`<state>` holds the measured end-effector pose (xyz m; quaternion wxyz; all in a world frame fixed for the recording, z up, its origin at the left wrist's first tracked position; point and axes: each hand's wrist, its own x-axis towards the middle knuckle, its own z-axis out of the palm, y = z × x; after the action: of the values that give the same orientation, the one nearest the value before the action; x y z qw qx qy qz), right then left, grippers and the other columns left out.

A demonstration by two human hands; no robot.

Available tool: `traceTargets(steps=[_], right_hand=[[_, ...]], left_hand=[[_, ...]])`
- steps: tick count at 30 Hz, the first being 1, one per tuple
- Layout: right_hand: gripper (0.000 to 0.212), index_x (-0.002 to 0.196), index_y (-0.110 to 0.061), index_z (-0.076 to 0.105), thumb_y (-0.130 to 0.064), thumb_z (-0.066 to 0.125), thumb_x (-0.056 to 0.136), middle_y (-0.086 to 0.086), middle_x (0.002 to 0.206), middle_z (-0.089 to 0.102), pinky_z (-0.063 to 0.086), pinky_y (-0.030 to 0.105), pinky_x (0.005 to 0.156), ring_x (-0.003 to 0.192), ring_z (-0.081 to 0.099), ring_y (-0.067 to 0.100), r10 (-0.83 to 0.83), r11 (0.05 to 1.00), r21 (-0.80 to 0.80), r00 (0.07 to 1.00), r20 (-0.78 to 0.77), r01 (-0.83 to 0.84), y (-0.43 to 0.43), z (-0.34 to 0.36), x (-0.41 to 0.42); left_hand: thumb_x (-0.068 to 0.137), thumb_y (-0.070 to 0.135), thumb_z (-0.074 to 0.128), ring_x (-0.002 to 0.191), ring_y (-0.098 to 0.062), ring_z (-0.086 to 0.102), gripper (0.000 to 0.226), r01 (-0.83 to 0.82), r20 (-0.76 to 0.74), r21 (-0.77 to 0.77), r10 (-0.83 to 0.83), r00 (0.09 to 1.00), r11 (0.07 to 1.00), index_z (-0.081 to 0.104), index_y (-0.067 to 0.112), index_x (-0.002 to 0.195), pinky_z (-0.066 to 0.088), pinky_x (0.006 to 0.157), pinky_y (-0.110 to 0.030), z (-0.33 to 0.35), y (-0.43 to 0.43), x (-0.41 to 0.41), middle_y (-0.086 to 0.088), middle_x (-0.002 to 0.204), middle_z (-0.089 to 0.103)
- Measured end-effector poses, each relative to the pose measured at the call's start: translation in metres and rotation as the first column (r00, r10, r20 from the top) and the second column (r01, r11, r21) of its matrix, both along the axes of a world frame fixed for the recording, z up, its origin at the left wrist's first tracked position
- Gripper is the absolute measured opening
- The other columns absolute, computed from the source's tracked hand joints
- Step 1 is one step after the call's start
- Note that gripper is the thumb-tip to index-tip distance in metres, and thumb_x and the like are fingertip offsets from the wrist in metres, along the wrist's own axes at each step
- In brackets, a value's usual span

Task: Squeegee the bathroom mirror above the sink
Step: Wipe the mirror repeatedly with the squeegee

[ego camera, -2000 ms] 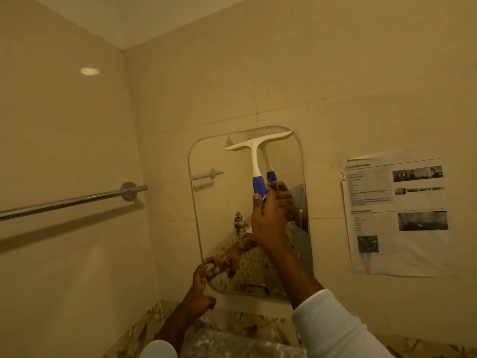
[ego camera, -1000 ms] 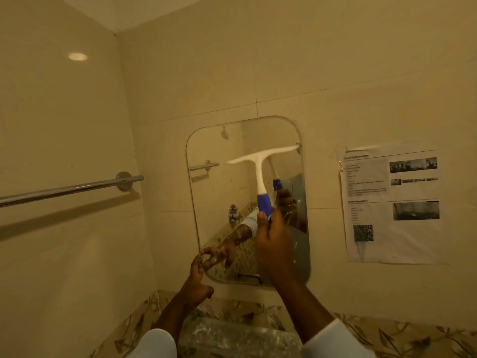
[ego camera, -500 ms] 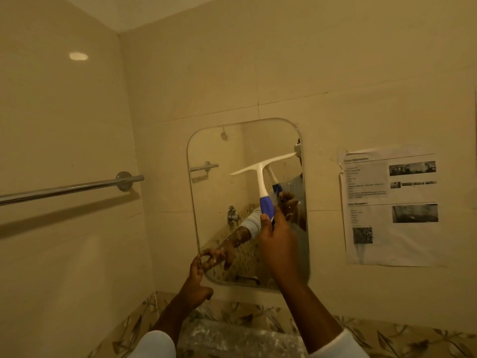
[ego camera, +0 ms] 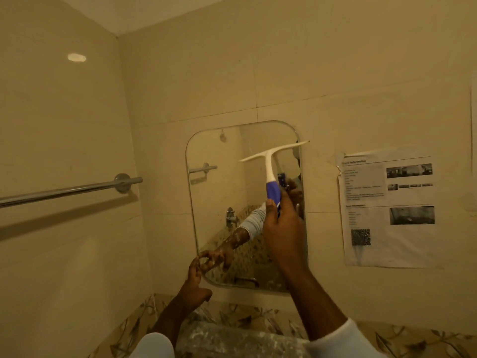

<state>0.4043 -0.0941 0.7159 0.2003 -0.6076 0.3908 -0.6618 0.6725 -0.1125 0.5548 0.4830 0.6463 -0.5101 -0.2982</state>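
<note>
Head view, the only one.

- Mirror (ego camera: 219, 202): rounded rectangle fixed to a beige tiled wall (ego camera: 322, 73), just right of the room corner.
- Squeegee (ego camera: 270, 166): white T-head, blue grip lower down. It's over the mirror's upper right part. The blade is tilted, right end higher, and that end reaches past the mirror's right edge. The handle's reflection sits just right of the handle. Can't tell if the blade is actually pressed on the glass.
- Right hand (ego camera: 282, 228): clamped round the blue grip from below, thumb up along the grip, back of the hand to the camera. White sleeve (ego camera: 343, 342) at the wrist.
- Left hand (ego camera: 195, 280): raised to the mirror's lower left corner, bent fingertips on the rim, thumb sticking out to the right. Can't tell whether it grips the rim or only presses on it. Its reflection meets it at the glass.
- Towel bar (ego camera: 64, 189): chrome, on the left wall; also visible reflected in the mirror.
- Printed notice (ego camera: 387, 210): paper sheet with text, dark photos and a QR-like block, on the wall right of the mirror and apart from it.
- Leaf-patterned tile band (ego camera: 413, 342) runs below the mirror.
- Mottled grey surface (ego camera: 232, 339) at the bottom edge between the forearms; can't tell what it is.
</note>
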Motion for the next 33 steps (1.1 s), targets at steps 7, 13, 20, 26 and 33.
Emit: traceTargets(steps=[7, 13, 20, 26, 33], right_hand=[[0.052, 0.157, -0.020, 0.044, -0.043, 0.045, 0.110, 0.009, 0.109, 0.072, 0.058, 0.035, 0.076, 0.093, 0.070, 0.023, -0.025, 1.000, -0.010, 0.999, -0.028, 0.024, -0.008, -0.004, -0.021], [0.053, 0.157, -0.022, 0.045, -0.043, 0.045, 0.109, 0.008, 0.094, 0.071, 0.060, 0.038, 0.071, 0.081, 0.069, 0.023, -0.039, 0.997, 0.064, 0.998, -0.050, 0.042, -0.006, -0.040, -0.030], [0.052, 0.157, -0.021, 0.045, -0.039, 0.048, 0.109, 0.008, 0.096, 0.072, 0.062, 0.041, 0.070, 0.077, 0.068, 0.020, -0.031, 0.998, 0.058, 0.999, -0.042, 0.033, -0.005, -0.059, -0.039], [0.049, 0.155, -0.026, 0.046, -0.038, 0.050, 0.108, -0.008, 0.082, 0.063, 0.047, 0.011, 0.053, 0.062, 0.059, -0.001, 0.048, 0.995, -0.088, 0.998, 0.047, -0.044, 0.000, -0.035, -0.027], [0.050, 0.154, -0.014, 0.048, -0.035, 0.052, 0.109, -0.012, 0.080, 0.057, 0.052, 0.010, 0.060, 0.070, 0.064, 0.000, 0.093, 0.983, -0.164, 0.995, 0.044, -0.085, -0.019, 0.032, 0.010]], left_hand=[[0.077, -0.021, 0.060, 0.159, -0.032, 0.010, 0.126, -0.021, -0.001, 0.000, 0.021, 1.000, 1.000, -0.010, 0.041, 0.162, 0.058, 0.091, -0.047, 0.001, 0.001, -0.004, -0.010, 0.173, 0.003], [0.078, -0.019, 0.061, 0.159, -0.031, 0.011, 0.126, -0.021, 0.012, -0.007, 0.021, 1.000, 1.000, -0.011, 0.042, 0.161, 0.058, 0.083, -0.042, -0.002, 0.001, -0.005, -0.008, 0.173, 0.001], [0.078, -0.019, 0.061, 0.159, -0.033, 0.010, 0.124, -0.002, 0.019, -0.015, 0.003, 1.000, 1.000, -0.011, 0.040, 0.160, 0.058, 0.089, -0.041, 0.000, 0.000, -0.003, -0.012, 0.173, 0.004], [0.078, -0.019, 0.062, 0.159, -0.033, 0.010, 0.125, 0.008, 0.015, -0.004, -0.008, 1.000, 1.000, -0.011, 0.042, 0.160, 0.053, 0.103, -0.046, 0.000, -0.001, -0.003, -0.013, 0.172, 0.006], [0.075, -0.020, 0.063, 0.159, -0.033, 0.011, 0.127, -0.022, 0.023, 0.001, 0.022, 1.000, 1.000, -0.008, 0.042, 0.160, 0.051, 0.106, -0.056, 0.000, -0.004, -0.002, -0.008, 0.173, 0.008]])
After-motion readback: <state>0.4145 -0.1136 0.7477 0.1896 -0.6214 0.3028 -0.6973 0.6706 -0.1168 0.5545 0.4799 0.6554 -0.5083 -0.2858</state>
